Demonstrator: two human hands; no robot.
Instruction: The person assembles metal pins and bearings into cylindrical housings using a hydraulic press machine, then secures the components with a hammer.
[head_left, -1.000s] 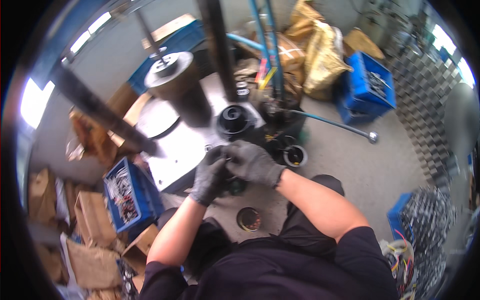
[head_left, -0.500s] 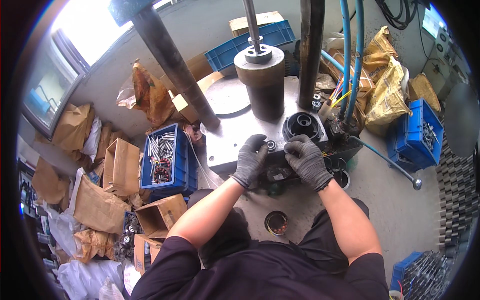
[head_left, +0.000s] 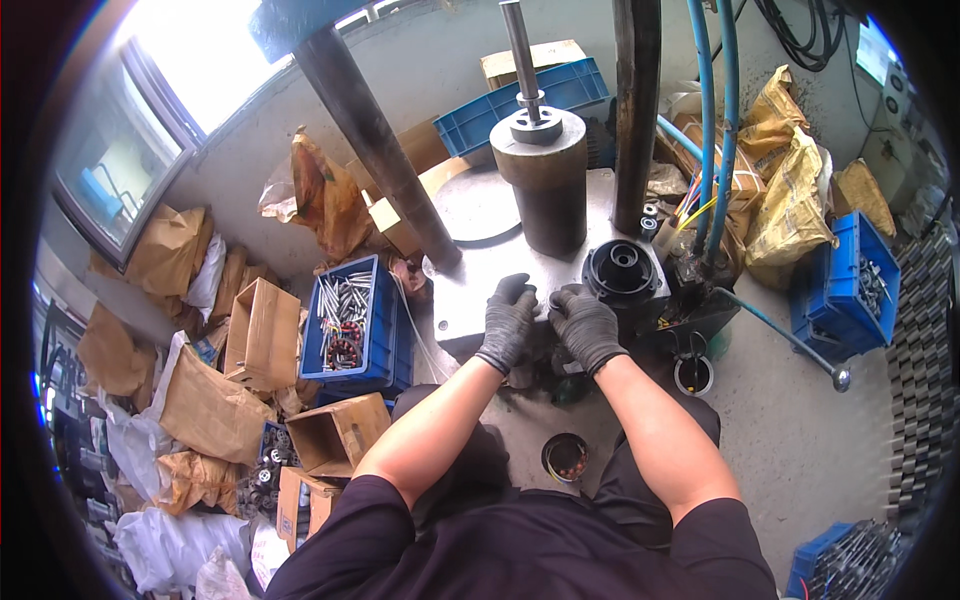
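Both my hands wear dark grey gloves and work at the front edge of the steel press plate (head_left: 470, 305). My left hand (head_left: 510, 322) has its fingers curled over the plate's edge, with the fingertips bent together. Close beside it, my right hand (head_left: 588, 325) pinches its thumb and fingers towards the left one. What lies in either grip is hidden by the gloves. Right of my right hand, a round black housing (head_left: 622, 272) with a ring-shaped centre sits on the plate. Behind both hands stands a thick steel cylinder (head_left: 545, 200), under a vertical rod (head_left: 518, 50).
Dark columns (head_left: 375, 150) flank the cylinder. A blue crate (head_left: 385, 340) of metal shafts stands left, near cardboard boxes (head_left: 262, 335). On the floor between my legs is a pot with copper windings (head_left: 566, 456). A ball-ended lever (head_left: 790, 330) juts out right.
The view has shifted, moving the scene right and down. My right hand has come closer to my left. The small bearing ring seen between them is now out of sight.
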